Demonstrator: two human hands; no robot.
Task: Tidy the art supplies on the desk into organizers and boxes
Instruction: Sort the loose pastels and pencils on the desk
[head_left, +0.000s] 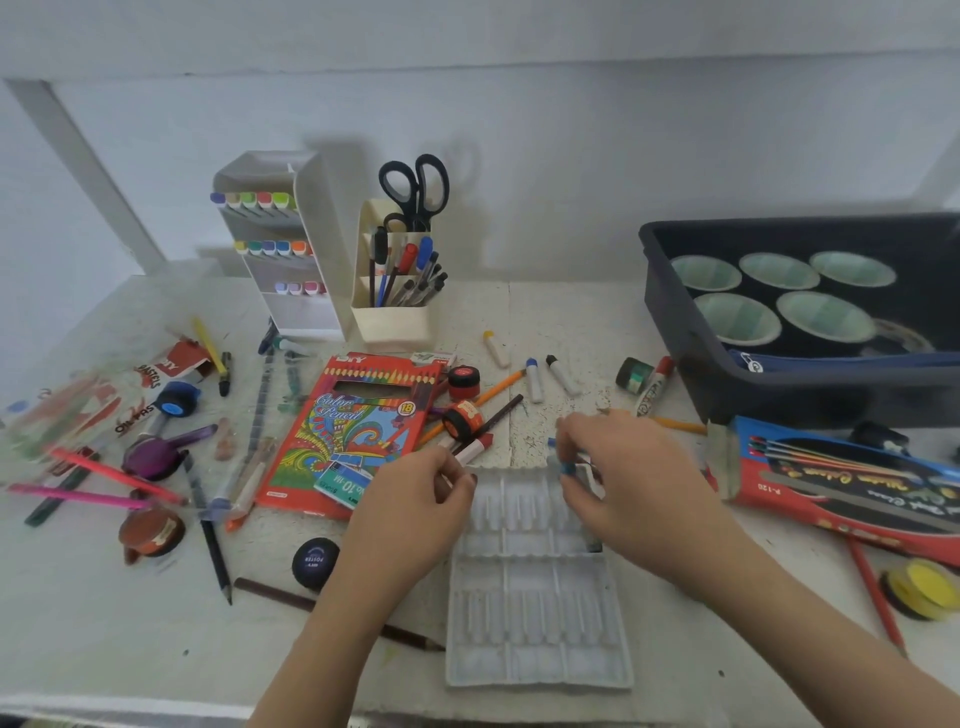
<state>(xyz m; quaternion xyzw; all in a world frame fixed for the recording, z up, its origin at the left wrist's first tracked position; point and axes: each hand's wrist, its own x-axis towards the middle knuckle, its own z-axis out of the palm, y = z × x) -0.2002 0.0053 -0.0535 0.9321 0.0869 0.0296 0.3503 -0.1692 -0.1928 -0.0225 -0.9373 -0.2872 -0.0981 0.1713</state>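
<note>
A clear plastic slotted tray (535, 613) lies open on the desk in front of me. My left hand (421, 504) pinches a white marker with a red cap (475, 449) at the tray's far left corner. My right hand (618, 467) grips a small blue-capped marker (567, 467) over the tray's far right slots. Loose markers (535, 382), coloured pencils (111, 475) and small paint pots (462, 421) are scattered over the desk. A red colour pencil box (353, 431) lies left of the tray.
A white tiered marker organizer (317, 249) and a cream pen holder (392, 325) with scissors stand at the back. A dark bin (685, 322) with paper bowls sits at right, a red watercolour box (841, 493) before it. A yellow pot (922, 590) lies near the right edge.
</note>
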